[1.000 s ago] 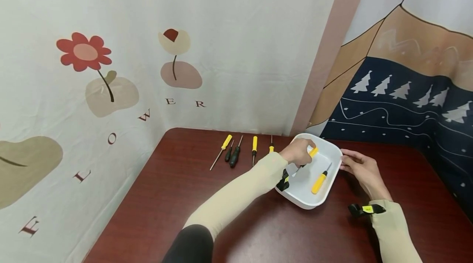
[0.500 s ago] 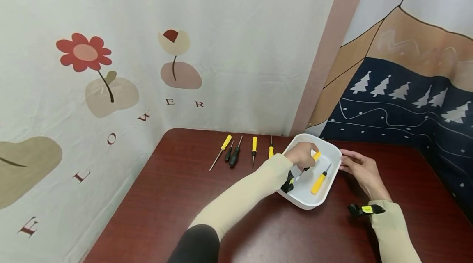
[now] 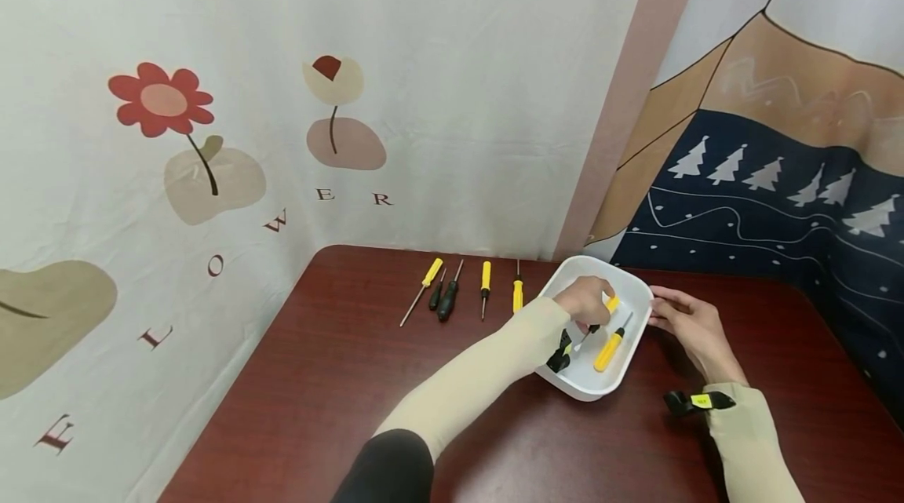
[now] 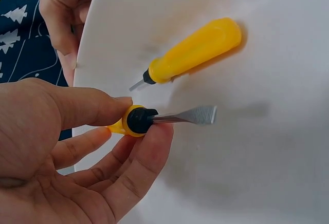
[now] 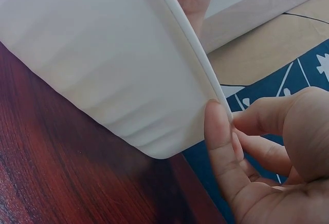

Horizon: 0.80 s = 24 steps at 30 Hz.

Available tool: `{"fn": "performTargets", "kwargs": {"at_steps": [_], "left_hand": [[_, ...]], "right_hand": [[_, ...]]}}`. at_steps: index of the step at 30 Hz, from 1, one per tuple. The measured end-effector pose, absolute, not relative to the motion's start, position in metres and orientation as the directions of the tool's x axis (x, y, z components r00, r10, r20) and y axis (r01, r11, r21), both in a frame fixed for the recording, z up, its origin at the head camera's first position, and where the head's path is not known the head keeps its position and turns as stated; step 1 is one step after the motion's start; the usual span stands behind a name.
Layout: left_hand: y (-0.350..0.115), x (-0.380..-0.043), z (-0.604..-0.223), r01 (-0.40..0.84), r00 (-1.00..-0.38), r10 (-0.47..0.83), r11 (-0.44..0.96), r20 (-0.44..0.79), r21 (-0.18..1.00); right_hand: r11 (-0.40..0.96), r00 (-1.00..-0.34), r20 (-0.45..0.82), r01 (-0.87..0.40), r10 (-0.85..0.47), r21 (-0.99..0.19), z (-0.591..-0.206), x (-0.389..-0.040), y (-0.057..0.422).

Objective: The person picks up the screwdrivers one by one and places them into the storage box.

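My left hand (image 3: 585, 299) is inside the white plastic box (image 3: 583, 391), pinching a yellow-handled screwdriver (image 4: 136, 120) between thumb and fingers. In the left wrist view its flat blade points away from the fingers, above the box floor; most of the handle is hidden by the hand. Another yellow screwdriver (image 3: 610, 349) lies on the box floor, close to the right wall. At the box's right side, my right hand (image 3: 695, 330) pinches the rim, thumb and finger on either side of it, as the right wrist view (image 5: 257, 157) shows.
Left of the box, several screwdrivers lie along the table's back: a long yellow one (image 3: 432, 272), two black ones, including a larger one (image 3: 448, 302), and two more yellow ones, the nearest (image 3: 518, 295) by the box. A printed curtain (image 3: 452, 95) hangs behind the dark red table (image 3: 318, 377).
My left hand has shifted right and slightly down inside the box, carrying the pinched screwdriver along. The right hand and the box have stayed in place.
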<state>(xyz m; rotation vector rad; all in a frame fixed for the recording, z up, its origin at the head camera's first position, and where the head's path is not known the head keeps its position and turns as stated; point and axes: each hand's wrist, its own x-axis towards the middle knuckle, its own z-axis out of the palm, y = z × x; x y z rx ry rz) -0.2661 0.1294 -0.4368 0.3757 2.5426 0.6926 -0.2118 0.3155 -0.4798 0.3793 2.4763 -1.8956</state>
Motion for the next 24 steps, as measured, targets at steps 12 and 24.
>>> {"fn": "performTargets", "kwargs": {"at_steps": [12, 24], "left_hand": [[0.142, -0.271, -0.445, 0.154, -0.824, 0.393, 0.848, -0.407, 0.507], [0.153, -0.274, -0.451, 0.139, -0.837, 0.361, 0.867, -0.410, 0.479]], "right_hand": [[0.269, -0.972, -0.143, 0.191, 0.188, -0.944, -0.479, -0.211, 0.314], [0.234, -0.976, -0.121, 0.162, 0.180, -0.959, -0.480, -0.213, 0.317]]}}
